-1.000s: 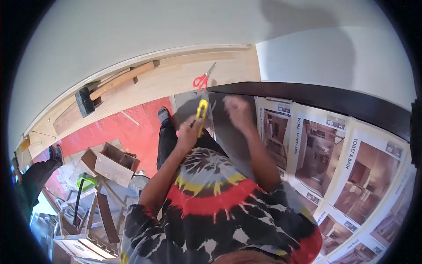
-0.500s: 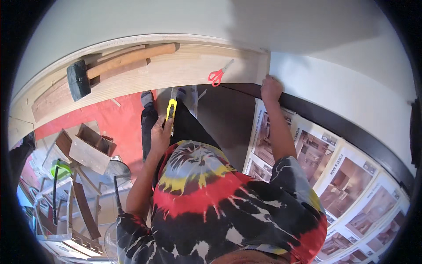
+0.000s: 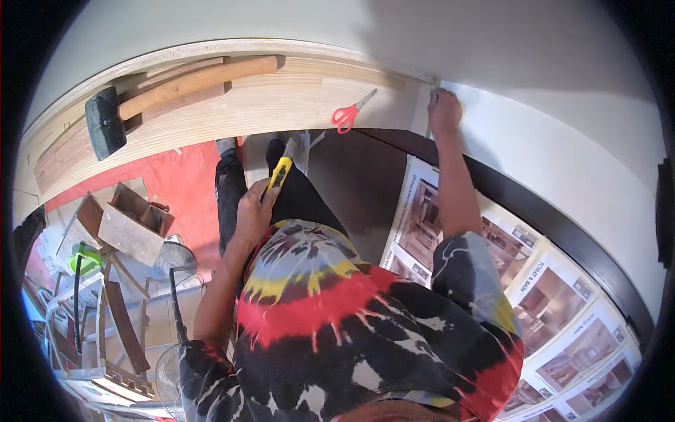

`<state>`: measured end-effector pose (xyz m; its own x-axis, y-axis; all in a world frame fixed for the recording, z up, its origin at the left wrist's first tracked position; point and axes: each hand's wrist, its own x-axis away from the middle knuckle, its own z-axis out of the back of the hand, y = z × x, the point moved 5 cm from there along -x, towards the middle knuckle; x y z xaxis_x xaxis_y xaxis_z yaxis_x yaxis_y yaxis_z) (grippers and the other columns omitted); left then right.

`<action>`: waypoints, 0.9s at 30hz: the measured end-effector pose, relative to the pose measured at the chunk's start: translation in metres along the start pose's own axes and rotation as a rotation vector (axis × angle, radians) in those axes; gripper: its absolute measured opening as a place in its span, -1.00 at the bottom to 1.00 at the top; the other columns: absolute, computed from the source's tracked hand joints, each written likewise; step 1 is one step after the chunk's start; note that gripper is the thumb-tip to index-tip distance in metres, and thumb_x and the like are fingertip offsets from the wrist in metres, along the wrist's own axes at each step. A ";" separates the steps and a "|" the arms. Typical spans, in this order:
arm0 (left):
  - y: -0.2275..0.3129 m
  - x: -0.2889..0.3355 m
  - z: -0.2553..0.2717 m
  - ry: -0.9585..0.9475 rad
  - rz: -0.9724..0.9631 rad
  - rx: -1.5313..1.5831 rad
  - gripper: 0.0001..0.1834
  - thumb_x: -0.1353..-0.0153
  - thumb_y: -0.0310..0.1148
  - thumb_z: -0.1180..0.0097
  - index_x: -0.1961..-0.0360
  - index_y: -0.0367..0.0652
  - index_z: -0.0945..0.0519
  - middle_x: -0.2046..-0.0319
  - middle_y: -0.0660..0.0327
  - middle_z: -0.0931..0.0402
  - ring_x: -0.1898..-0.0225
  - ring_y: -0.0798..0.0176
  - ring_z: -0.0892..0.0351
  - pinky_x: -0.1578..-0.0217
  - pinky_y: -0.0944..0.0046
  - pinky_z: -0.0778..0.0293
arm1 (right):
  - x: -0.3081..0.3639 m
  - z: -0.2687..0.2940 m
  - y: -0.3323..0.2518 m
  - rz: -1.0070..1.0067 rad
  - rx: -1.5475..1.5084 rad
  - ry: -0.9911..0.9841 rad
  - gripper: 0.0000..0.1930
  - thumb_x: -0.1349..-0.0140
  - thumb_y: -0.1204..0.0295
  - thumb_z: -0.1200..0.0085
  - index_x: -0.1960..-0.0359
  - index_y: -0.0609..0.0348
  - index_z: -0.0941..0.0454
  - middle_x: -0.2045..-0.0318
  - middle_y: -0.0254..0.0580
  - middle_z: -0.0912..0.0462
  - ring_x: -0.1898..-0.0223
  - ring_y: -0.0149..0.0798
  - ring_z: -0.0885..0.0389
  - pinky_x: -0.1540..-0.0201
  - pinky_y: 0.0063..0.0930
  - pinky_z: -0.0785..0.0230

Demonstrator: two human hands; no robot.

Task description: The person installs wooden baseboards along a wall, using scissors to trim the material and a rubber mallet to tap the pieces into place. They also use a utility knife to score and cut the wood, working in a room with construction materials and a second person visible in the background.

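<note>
My left hand [image 3: 252, 212] is closed around a yellow utility knife [image 3: 280, 173], held in front of my body with its blade pointing away toward the shelf. My right hand [image 3: 445, 114] is curled closed at the right end of the pale wooden shelf [image 3: 281, 112], against the white side panel. Whatever its fingers grip, if anything, is hidden. Red-handled scissors [image 3: 344, 118] lie on the shelf, left of my right hand. Farther left rests a mallet with a black head [image 3: 105, 124] and a wooden handle, over a thin strip of wood.
Printed boards with room pictures [image 3: 552, 306] stand at the right, below a dark ledge [image 3: 541, 221]. Red sheeting [image 3: 184, 179] covers floor at the left. A wooden box [image 3: 133, 224], a fan [image 3: 172, 260] and loose timber [image 3: 126, 327] crowd the lower left.
My right hand has moved away from me along the shelf's right end, toward the back corner. The knife in my left hand now tilts more to the right. The view has shifted slightly.
</note>
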<state>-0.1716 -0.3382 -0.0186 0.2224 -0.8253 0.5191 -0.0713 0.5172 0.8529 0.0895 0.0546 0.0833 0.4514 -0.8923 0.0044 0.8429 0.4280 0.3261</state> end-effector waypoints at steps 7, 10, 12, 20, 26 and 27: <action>0.007 -0.001 -0.008 0.000 -0.161 -0.056 -0.75 -0.25 -0.38 -0.11 0.13 -0.32 -0.54 0.26 -0.09 -0.56 0.22 -0.18 -0.56 0.21 0.05 -0.48 | 0.043 0.000 -0.001 -0.030 -0.015 0.048 -0.79 -0.19 0.34 -0.06 0.38 0.23 -0.63 0.39 0.11 -0.64 0.32 0.14 -0.61 0.19 -0.06 -0.45; 0.014 -0.002 -0.003 0.039 -0.223 -0.064 -0.76 -0.24 -0.39 -0.12 0.14 -0.32 -0.54 0.28 -0.08 -0.55 0.23 -0.16 -0.57 0.23 0.06 -0.48 | 0.006 0.002 -0.002 -0.006 -0.010 0.095 -0.80 -0.18 0.35 -0.06 0.39 0.23 -0.63 0.39 0.10 -0.64 0.31 0.14 -0.61 0.19 -0.06 -0.45; 0.014 -0.003 0.001 0.056 -0.244 -0.078 -0.76 -0.23 -0.39 -0.13 0.14 -0.32 -0.54 0.28 -0.08 -0.55 0.24 -0.15 -0.58 0.24 0.07 -0.49 | -0.006 -0.004 -0.001 0.028 -0.027 0.113 -0.80 -0.18 0.34 -0.06 0.39 0.22 -0.63 0.39 0.10 -0.64 0.31 0.13 -0.61 0.20 -0.06 -0.45; 0.005 -0.006 -0.004 0.056 -0.176 -0.088 -0.76 -0.23 -0.40 -0.13 0.14 -0.32 -0.53 0.31 -0.07 -0.54 0.26 -0.14 -0.58 0.26 0.04 -0.48 | 0.037 0.000 -0.004 -0.015 -0.106 0.152 -0.87 -0.13 0.43 -0.07 0.45 0.23 -0.59 0.45 0.07 -0.60 0.37 0.12 -0.59 0.25 -0.06 -0.44; 0.007 -0.007 -0.003 0.059 -0.214 -0.121 -0.77 -0.25 -0.39 -0.11 0.14 -0.32 -0.54 0.30 -0.07 -0.55 0.26 -0.14 -0.57 0.24 0.03 -0.47 | -0.006 0.001 -0.006 -0.019 -0.089 0.150 -0.84 -0.16 0.39 -0.11 0.37 0.22 -0.64 0.39 0.11 -0.63 0.32 0.13 -0.61 0.21 -0.07 -0.46; 0.006 -0.004 -0.002 0.063 -0.209 -0.120 -0.77 -0.25 -0.39 -0.11 0.14 -0.32 -0.54 0.31 -0.07 -0.54 0.26 -0.14 -0.57 0.24 0.03 -0.47 | 0.001 0.001 -0.007 -0.018 -0.069 0.107 -0.83 -0.16 0.37 -0.11 0.36 0.22 -0.65 0.39 0.11 -0.63 0.32 0.14 -0.61 0.21 -0.07 -0.46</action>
<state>-0.1707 -0.3310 -0.0158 0.2811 -0.9031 0.3246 0.0977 0.3634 0.9265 0.0836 0.0503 0.0818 0.4613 -0.8812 -0.1031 0.8678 0.4239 0.2594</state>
